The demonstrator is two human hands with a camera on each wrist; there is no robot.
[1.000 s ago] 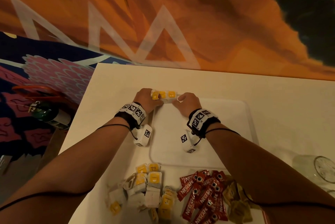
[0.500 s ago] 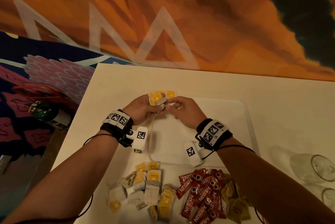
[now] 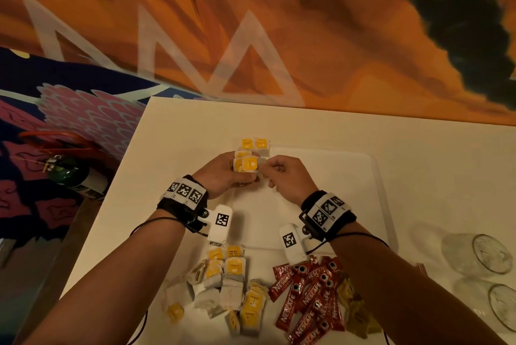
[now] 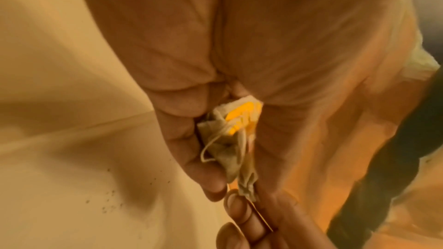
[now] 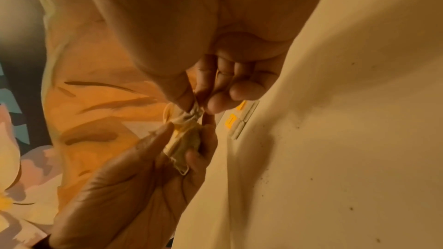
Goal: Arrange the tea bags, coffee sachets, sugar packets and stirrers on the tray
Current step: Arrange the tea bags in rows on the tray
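A white tray (image 3: 349, 177) lies on the white table. Two tea bags with yellow tags (image 3: 254, 144) sit at its far left corner. Above the tray's left part my left hand (image 3: 223, 174) grips a small stack of tea bags (image 3: 247, 163), also visible as tea bags (image 4: 230, 135) in the left wrist view. My right hand (image 3: 282, 174) pinches the edge of one tea bag (image 5: 191, 115) of that stack between thumb and forefinger. Near the table's front lie a pile of tea bags (image 3: 223, 283), red coffee sachets (image 3: 310, 297) and tan sugar packets (image 3: 357, 314).
Two clear glasses (image 3: 485, 255) lie at the right of the table. A green bottle (image 3: 72, 174) lies on the floor to the left, past the table's left edge. Dark crumbs speckle the tray (image 5: 311, 177).
Both hands have lifted off the tray's far left corner and drawn back toward me, taking some tea bags up; two stay down at the corner.
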